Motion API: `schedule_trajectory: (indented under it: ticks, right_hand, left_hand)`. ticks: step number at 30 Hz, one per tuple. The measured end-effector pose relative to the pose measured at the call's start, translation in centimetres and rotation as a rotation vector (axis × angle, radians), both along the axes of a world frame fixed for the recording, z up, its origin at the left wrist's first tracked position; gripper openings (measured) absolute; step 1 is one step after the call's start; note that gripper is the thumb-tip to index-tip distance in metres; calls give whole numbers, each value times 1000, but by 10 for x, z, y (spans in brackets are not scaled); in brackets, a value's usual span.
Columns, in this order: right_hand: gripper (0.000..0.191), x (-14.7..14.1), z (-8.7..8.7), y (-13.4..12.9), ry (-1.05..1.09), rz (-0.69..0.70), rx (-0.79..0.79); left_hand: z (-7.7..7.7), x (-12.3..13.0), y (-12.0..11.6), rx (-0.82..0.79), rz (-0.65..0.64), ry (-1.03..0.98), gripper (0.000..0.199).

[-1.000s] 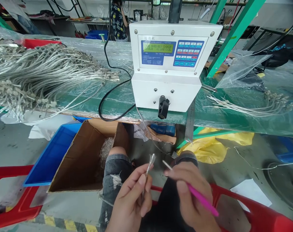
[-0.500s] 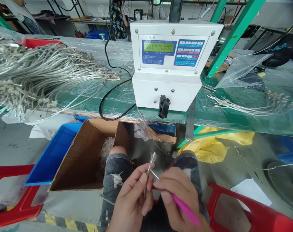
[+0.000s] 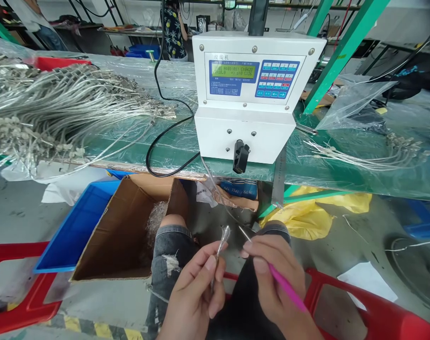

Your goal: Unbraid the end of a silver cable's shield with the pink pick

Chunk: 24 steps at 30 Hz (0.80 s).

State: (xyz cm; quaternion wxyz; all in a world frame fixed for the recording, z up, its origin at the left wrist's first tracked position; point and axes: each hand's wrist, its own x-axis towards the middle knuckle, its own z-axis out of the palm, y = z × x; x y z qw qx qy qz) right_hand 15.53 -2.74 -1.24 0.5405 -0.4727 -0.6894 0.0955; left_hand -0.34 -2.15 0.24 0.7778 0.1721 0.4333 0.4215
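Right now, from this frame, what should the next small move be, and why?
Probably ease the pick's tip over to the wire: the right hand holds a pink-handled pick with its metal tip aimed at the frayed wire end, which the left hand pinches upright, and a small gap separates them.
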Motion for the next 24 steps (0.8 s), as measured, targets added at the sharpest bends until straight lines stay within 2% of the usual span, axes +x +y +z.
schedule_trajectory:
  ticks: [6, 24]
  right_hand:
    - [22, -8, 3, -5, 27, 168, 12]
    - [21, -16, -1, -3, 37, 178, 30]
  left_hand:
    - [2, 1, 4, -19, 9, -28, 29]
    - [4, 3, 4, -39, 48, -34, 31]
